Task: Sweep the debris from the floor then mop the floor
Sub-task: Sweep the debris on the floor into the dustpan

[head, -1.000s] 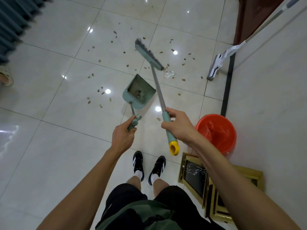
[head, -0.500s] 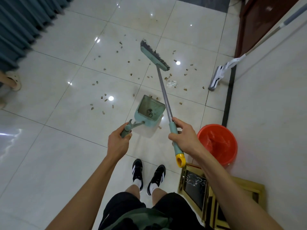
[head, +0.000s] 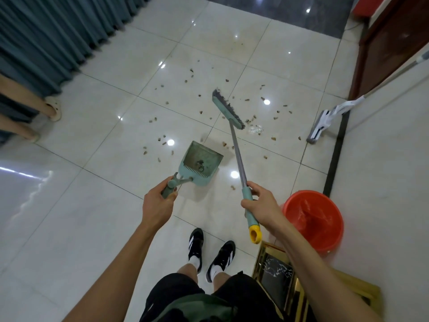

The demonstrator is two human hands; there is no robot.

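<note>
Tiled floor (head: pixel 97 228) mostly unswept: debris (head: pixel 162 140) scattered, mop (head: pixel 325 122) untouched; left hand (head: pixel 157 205) grips dustpan (head: pixel 200 165), right hand (head: pixel 262 205) grips broom (head: pixel 234 135).

Open floor (head: pixel 76 217) at left edge and centre. Right edge crowded: red bucket (head: pixel 313 221), gold frames (head: pixel 278 270), mop (head: pixel 325 122) leaning on wall. Curtain (head: pixel 46 36) closes far-left corner.

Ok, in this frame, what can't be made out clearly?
All in the head view:
- Mop: the upper handle runs off the right edge.
- Broom: whether its bristles touch the floor cannot be told.
- Red bucket: the crumpled red liner hides any contents.
- Dustpan: the dark bits inside are too small to name.
- Gold-framed panels: cut off by the bottom edge and the right forearm.
- Debris: pieces too small to identify.
</note>
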